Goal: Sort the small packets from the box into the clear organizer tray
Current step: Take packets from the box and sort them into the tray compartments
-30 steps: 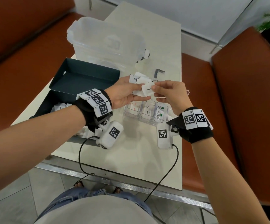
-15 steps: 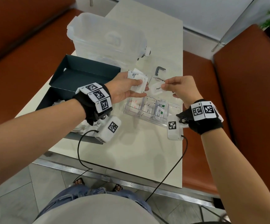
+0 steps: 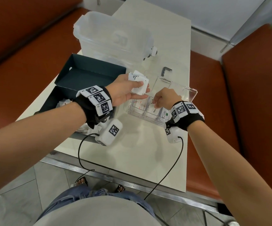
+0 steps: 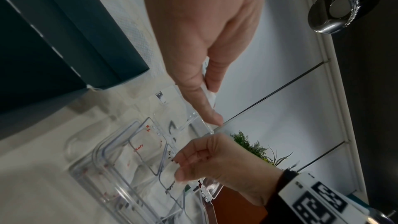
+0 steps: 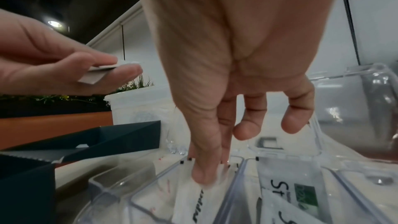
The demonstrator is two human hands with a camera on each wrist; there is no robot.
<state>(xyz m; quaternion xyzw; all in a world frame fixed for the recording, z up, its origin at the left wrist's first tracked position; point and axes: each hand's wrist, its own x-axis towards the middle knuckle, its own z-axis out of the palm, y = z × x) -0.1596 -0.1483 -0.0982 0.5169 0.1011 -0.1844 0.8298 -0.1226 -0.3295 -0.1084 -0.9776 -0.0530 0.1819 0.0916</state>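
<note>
My left hand [image 3: 128, 91] hovers over the left end of the clear organizer tray [image 3: 190, 93] and holds a small stack of white packets [image 3: 138, 83] under its thumb [image 4: 212, 77]. My right hand [image 3: 163, 99] reaches down into the tray's middle compartment, thumb and forefinger pinching a white pepper packet [image 5: 193, 197] that stands partly inside it. The left compartment holds salt packets [image 4: 140, 149] with red print. The right compartment holds packets with a green mark [image 5: 305, 195]. The dark box [image 3: 50, 105] sits left of the tray with more packets [image 3: 62, 103] in it.
The box's dark lid [image 3: 89, 70] lies open behind it. A large translucent plastic bin [image 3: 112, 38] stands at the back of the white table [image 3: 140, 152]. A small grey bracket [image 3: 165, 70] lies behind the tray. Orange benches [image 3: 254, 95] flank the table.
My right hand pulled one packet away from the left hand's stack, then came down and toward me into the tray's middle compartment. The left hand kept its stack and stayed in place.
</note>
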